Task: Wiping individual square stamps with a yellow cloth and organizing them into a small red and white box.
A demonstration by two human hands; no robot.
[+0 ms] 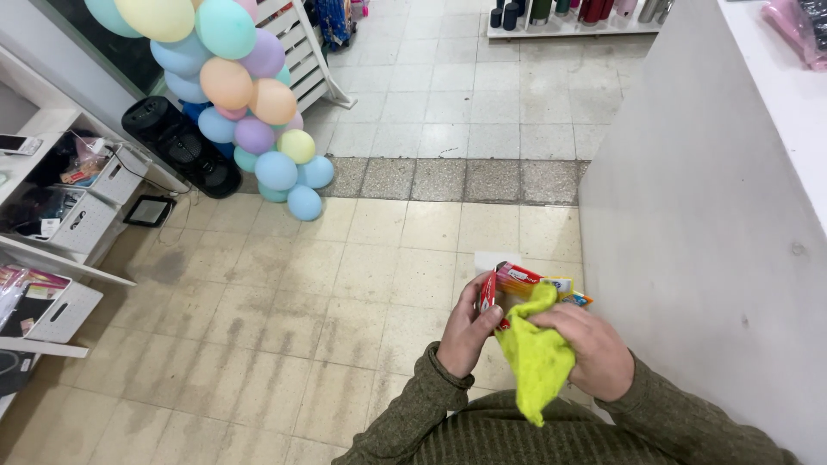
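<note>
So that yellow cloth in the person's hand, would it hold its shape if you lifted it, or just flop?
Probably flop: the yellow cloth hangs in a limp fold below the right hand. It looks light, since a loose grip carries it. Its fuzzy surface suggests it would not slip easily against the packet that the left hand holds.
</note>
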